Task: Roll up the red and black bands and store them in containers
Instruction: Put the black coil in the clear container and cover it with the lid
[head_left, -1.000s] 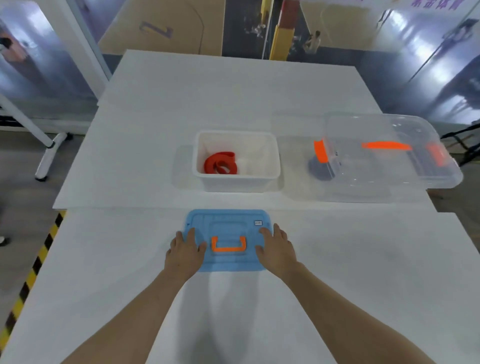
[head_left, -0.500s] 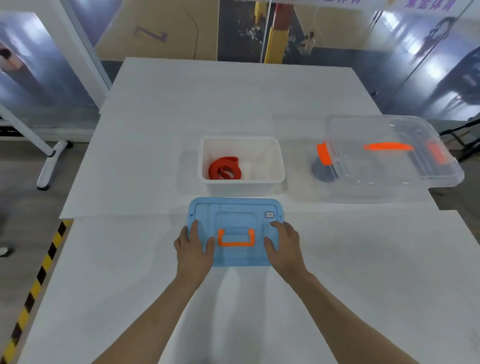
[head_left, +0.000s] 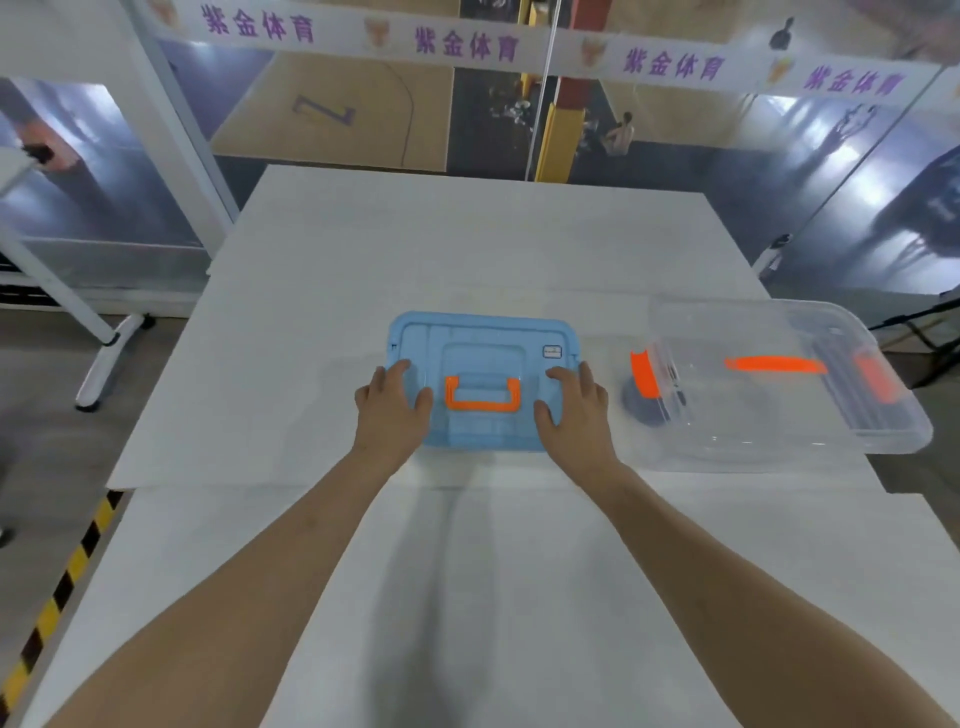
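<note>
Clear container (head_left: 779, 421) just right of blue lid (head_left: 483, 338) (table (head_left: 270, 374) bare leftward)

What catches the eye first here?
The blue lid with its orange handle sits midway on the white table, with the left hand and right hand resting either side of the handle. To its right lies a clear container with orange clips.
</note>
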